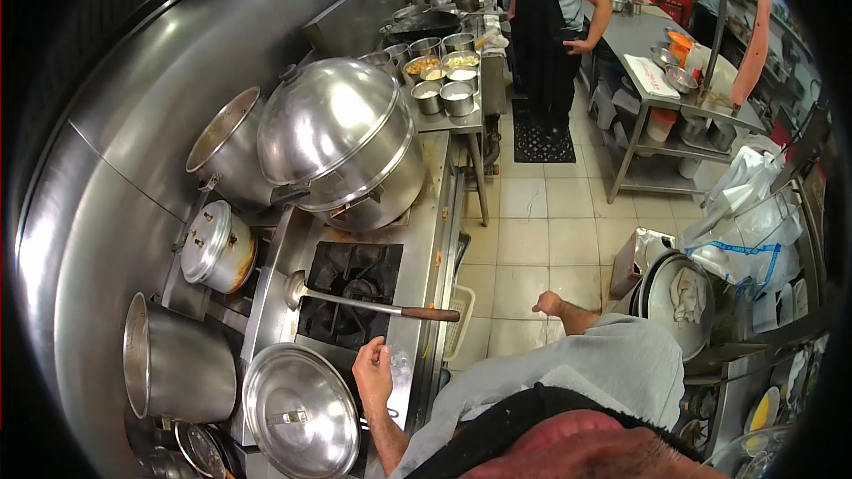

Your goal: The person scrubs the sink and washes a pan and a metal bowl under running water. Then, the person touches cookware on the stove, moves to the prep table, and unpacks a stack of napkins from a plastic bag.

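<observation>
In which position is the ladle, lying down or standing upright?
Lying down: the ladle stretches across the burner, its bowl on one side and its brown handle on the other.

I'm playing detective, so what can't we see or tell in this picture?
All in the head view:
- Inside the big pot: its domed lid hides it.
- Beneath the round lid by the left hand: the lid covers it.
- The head of the person in the black apron: cut off by the top edge.
- The red marks on the white sheet: too small to read.
</observation>
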The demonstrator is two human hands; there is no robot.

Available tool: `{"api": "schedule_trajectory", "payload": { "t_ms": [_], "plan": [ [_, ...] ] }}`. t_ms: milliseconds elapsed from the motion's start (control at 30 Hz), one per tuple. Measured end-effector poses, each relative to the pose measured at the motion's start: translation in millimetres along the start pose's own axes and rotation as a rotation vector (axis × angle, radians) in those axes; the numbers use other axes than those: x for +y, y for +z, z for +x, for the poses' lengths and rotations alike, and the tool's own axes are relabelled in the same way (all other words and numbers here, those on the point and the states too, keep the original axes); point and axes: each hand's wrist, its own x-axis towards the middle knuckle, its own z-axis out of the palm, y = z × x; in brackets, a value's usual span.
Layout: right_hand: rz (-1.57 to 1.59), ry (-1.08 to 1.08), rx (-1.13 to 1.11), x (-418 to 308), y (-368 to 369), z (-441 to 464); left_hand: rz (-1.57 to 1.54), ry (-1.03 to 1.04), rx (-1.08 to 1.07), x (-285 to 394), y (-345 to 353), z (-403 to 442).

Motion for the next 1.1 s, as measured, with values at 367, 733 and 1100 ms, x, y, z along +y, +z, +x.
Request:
{"api": "schedule_trajectory", "payload": {
  "t_ms": [367, 733, 1100],
  "plan": [
    [0.116, 0.351, -0.036, 58.7, 35.9, -33.4, 0.016, 0.000, 0.019, 1.4, -3.6, -1.3],
    [0.225, -0.077, -0.164, 66.9, 27.6, -37.3, 0.034, -0.011, -0.022, 12.5, -10.7, -4.8],
    [0.337, 0.392, -0.417, 5.4, 12.6, -90.9, 0.026, -0.038, -0.048, 0.1, -1.9, -28.5]
  ]
}}
